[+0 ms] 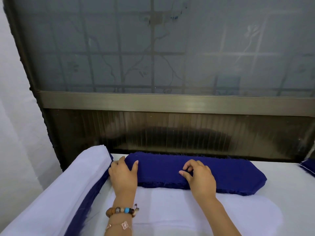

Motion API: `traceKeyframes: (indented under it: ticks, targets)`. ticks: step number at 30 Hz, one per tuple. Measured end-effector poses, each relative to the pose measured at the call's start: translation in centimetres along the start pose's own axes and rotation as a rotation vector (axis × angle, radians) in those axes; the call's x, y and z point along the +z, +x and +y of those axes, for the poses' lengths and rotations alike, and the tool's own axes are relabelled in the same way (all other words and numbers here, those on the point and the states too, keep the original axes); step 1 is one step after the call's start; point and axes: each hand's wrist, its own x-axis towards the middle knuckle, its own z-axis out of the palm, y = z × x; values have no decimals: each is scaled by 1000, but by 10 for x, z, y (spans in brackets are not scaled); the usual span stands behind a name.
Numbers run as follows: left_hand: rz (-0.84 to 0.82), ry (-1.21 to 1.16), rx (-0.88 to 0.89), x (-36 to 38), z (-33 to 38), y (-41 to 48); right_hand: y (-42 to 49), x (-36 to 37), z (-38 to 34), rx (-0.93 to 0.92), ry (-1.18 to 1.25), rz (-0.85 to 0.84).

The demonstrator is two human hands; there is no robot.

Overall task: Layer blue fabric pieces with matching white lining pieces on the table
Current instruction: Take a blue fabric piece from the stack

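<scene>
A thick stack of dark blue fabric pieces lies along the table's far edge. My left hand grips the stack's left end, thumb on top and fingers around the side. My right hand rests on top of the stack near its middle, thumb and forefinger pinching at the top layer. A white lining piece with a rounded right end lies flat on the table just in front of the blue stack, under my forearms.
A tall pile of layered white and blue pieces runs along the left side. More blue fabric shows at the right edge. A frosted window with a metal sill stands right behind the white table.
</scene>
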Motion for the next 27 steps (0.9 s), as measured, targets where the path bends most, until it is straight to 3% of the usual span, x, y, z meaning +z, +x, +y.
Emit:
traceKeyframes:
  ticks: [4,8,13,21,27]
  targets:
    - [-55,-175,-64,-1,-3,4,0,0,-1,5,8,6]
    - [43,-262,19,-6,-3,4,0,1,-1,13,13,16]
    - [166,-244,138,-9,-4,4,0,2,-1,15,17,27]
    - [199,-270,119,-8,-11,10,0,2,0,5,28,32]
    - [331,-192,356,-13,-10,7,0,1,0,4,-2,6]
